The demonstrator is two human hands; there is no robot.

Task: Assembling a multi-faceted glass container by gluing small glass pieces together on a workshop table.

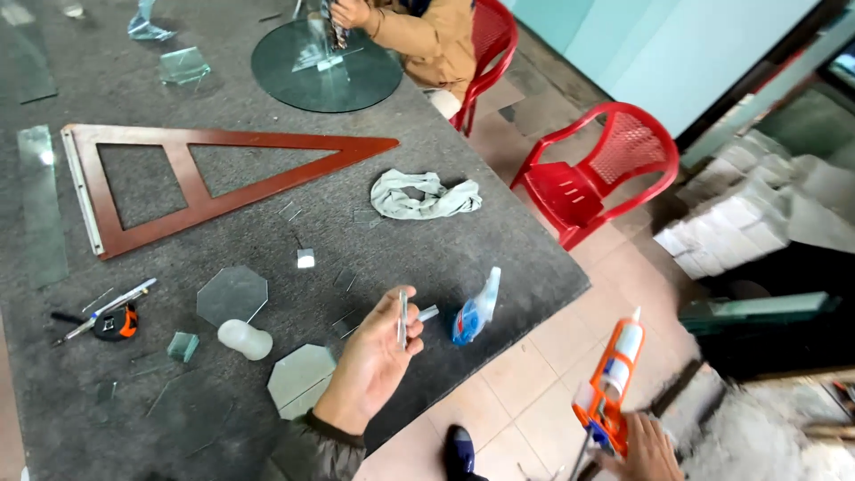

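Near the front edge of the grey surface (445, 258), the left hand (374, 361) holds a narrow glass strip (403, 319) upright, its grip closed on the strip between thumb and fingers. Off the surface's front right corner, over the tiled floor, the right hand (646, 450) has its grip closed around an orange caulking gun (610, 387), nozzle pointing up. Octagonal glass pieces (232, 296) lie toward the front left, just beside a small white bottle (245, 339). That strip looks thin, possibly sharp-edged; a tighter squeeze could snap it or cut the fingers.
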